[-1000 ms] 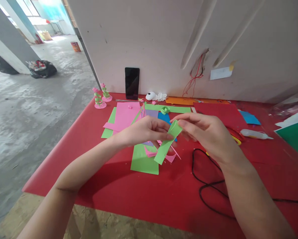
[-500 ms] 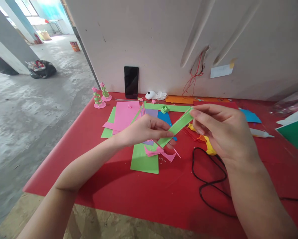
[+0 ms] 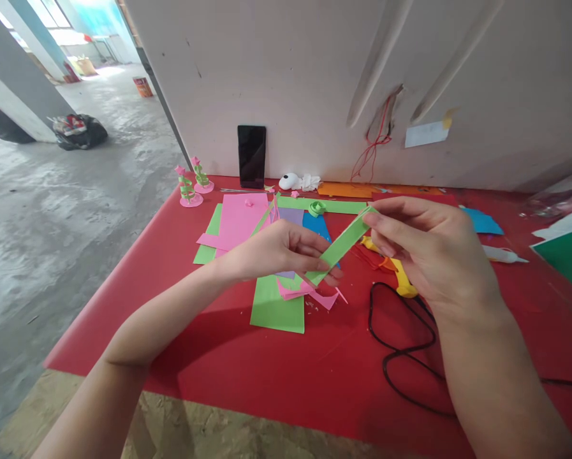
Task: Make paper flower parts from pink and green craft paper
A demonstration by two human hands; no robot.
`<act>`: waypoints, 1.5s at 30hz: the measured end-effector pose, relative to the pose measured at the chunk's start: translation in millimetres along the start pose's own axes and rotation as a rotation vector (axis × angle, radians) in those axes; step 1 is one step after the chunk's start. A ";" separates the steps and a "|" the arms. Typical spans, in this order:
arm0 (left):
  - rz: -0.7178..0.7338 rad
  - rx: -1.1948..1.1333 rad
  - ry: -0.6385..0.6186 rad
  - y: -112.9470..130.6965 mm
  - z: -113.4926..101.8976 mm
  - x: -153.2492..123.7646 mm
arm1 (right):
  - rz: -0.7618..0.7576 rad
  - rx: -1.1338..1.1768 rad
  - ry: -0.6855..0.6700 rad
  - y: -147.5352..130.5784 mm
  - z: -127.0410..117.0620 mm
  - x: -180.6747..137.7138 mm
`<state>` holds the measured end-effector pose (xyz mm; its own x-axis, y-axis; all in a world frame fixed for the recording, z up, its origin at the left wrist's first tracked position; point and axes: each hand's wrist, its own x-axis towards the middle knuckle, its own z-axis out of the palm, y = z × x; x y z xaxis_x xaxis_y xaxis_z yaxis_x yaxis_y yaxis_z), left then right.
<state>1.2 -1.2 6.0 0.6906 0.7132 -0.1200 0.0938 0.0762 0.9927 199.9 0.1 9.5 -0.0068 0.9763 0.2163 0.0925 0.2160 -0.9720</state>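
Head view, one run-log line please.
left hand: holds light-green paper strip, lower end | right hand: pinches upper end | behind: upright black rectangular phone

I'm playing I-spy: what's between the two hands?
In the head view, a green strip slants up from the left hand to the right hand, held by both.

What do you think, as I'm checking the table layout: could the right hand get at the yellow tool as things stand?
Probably yes, after letting go: the right hand pinches one end of a green strip. The yellow tool lies near that hand on the red table, with nothing seen lying on it.
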 end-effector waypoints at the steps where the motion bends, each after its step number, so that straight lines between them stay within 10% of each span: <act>1: -0.012 -0.007 0.006 0.0 0.0 -0.1 | 0.005 0.000 -0.004 0.0 -0.1 0.4; 45: 0.010 0.148 0.048 -1.4 -3.9 -2.4 | 0.060 0.030 -0.061 -4.7 3.2 -0.3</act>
<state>-3.3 -0.3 5.0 0.6570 0.7463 -0.1063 0.1943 -0.0314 0.9804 196.3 -1.2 13.6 -0.0633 0.9863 0.1526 0.0648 0.1566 -0.9855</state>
